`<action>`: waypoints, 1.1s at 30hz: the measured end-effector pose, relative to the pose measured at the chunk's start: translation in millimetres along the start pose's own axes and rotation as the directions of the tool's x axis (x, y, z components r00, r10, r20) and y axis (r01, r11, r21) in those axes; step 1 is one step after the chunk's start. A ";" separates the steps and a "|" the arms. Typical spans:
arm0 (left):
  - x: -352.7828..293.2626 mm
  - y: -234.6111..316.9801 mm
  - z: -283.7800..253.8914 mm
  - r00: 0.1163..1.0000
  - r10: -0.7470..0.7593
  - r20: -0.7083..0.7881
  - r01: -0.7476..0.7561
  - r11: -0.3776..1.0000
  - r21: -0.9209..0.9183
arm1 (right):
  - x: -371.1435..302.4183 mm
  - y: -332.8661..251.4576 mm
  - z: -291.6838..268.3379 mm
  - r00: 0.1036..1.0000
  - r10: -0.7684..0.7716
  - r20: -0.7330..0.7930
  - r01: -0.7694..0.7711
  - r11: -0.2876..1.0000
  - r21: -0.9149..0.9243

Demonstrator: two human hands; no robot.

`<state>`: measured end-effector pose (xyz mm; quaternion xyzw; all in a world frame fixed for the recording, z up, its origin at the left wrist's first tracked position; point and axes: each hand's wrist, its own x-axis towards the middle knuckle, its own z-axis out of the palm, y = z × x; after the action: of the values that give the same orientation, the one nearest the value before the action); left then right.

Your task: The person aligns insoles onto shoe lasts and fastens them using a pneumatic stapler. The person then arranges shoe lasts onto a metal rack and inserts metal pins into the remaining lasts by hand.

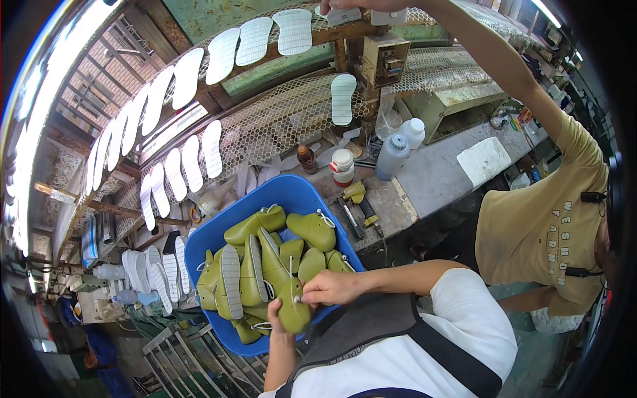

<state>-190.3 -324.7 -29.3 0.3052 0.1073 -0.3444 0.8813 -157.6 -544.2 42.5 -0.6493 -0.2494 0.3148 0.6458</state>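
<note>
My left hand (281, 321) is closed round the lower side of a green shoe last (294, 314), held over the near edge of a blue plastic tub (256, 350). The fingers of my right hand (328, 288) are curled together against the upper part of that last, beside a small white spot on it. Whatever they pinch is hidden. Several more green shoe lasts (273, 262) lie heaped in the tub, some with loops of white cord. One of them has a striped white insole (229, 281) on its sole.
White insoles (223, 54) line the wire mesh racks behind the tub. On the bench (424, 196) stand a grey bottle (392, 158), a white-and-red jar (342, 168) and a yellow power tool (359, 199). At the right, a co-worker in a tan shirt (541, 222) reaches up to the rack.
</note>
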 end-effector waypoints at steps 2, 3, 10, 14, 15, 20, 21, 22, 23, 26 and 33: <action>-9.1 -23.3 12.2 0.991 0.133 -0.030 -0.102 0.868 0.486 | -5.3 -16.3 4.6 0.993 -0.108 0.042 0.109 0.994 -0.016; -12.2 -28.0 16.4 0.966 0.258 0.006 -0.142 0.511 0.848 | -8.9 -30.8 6.0 0.974 -0.211 0.082 0.213 0.977 -0.025; 64.4 -19.3 22.1 0.992 0.004 0.129 0.063 0.858 -0.509 | -32.2 -107.0 22.1 0.672 -0.678 0.296 0.706 0.708 0.017; 74.8 0.7 52.6 0.900 0.328 0.286 -0.060 0.744 -0.665 | -38.1 -128.9 21.8 0.515 -0.816 0.263 0.856 0.506 -0.107; 72.4 1.2 59.1 0.902 0.342 0.263 -0.170 0.842 -0.512 | -41.6 -137.5 14.1 0.513 -0.815 0.269 0.857 0.473 -0.203; 40.7 -7.9 57.2 0.885 0.357 0.298 -0.184 0.857 -0.481 | -21.9 -126.5 -0.1 0.521 -0.849 0.088 0.848 0.502 -0.172; 35.5 -9.2 56.9 0.969 0.214 0.125 -0.169 0.941 -0.294 | -24.6 -120.8 -2.4 0.593 -0.805 0.004 0.805 0.593 0.007; 21.3 -17.3 59.8 0.991 0.129 -0.044 -0.136 0.959 -0.249 | -24.9 -122.0 -7.9 0.668 -0.739 -0.091 0.743 0.656 0.132; 11.0 -18.8 51.7 0.987 0.139 -0.086 -0.157 0.952 -0.263 | -23.8 -123.7 3.5 0.764 -0.519 -0.383 0.642 0.670 0.372; -4.2 -29.0 52.3 0.966 0.148 0.214 -0.118 0.982 -0.146 | -23.9 -96.0 -37.5 0.803 -0.395 -0.447 0.593 0.609 0.527; -39.5 -57.7 45.5 0.927 0.328 -0.180 -0.330 0.944 0.017 | -69.8 -19.3 8.2 0.974 -0.108 -0.199 -0.005 0.868 -0.497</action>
<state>-259.3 -364.4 -4.3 0.3429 0.1364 -0.1620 0.9152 -209.3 -588.8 68.1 -0.8168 -0.2657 0.1489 0.4899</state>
